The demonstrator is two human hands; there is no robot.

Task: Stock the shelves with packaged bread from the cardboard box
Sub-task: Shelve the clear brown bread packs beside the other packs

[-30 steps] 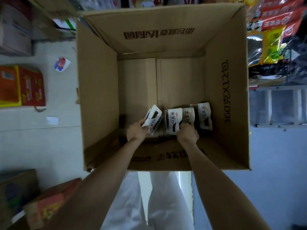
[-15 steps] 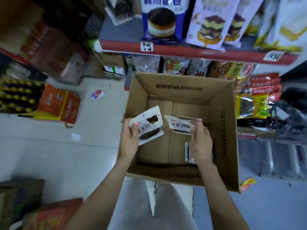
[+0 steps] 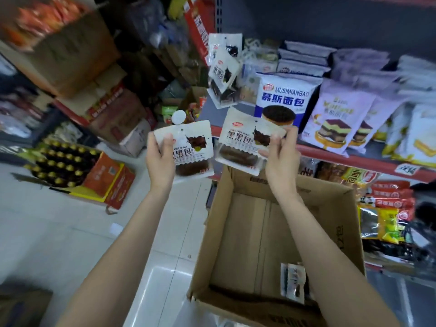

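My left hand (image 3: 160,159) grips a white bread packet (image 3: 188,147) with a dark loaf printed on it, held up in front of the shelf end. My right hand (image 3: 280,159) pinches a second, matching bread packet (image 3: 245,140) just before the red shelf edge (image 3: 354,159). Several packets of the same kind (image 3: 221,69) stand stacked at the left end of that shelf. The open cardboard box (image 3: 238,234) sits on the floor below my arms. Bread packets left in the box (image 3: 293,283) lean in its near right corner, partly hidden by my right forearm.
Blue mousse-bread bags (image 3: 280,102) and purple cake bags (image 3: 342,123) fill the shelf to the right. Snack bags (image 3: 387,208) hang on the lower shelf. An orange carton of bottles (image 3: 77,166) sits on the tiled floor at left, with stacked cartons (image 3: 111,114) behind.
Both hands have risen out of the box, each carrying a bread packet, up to shelf height. My view has tilted upward from the box to the shelf.
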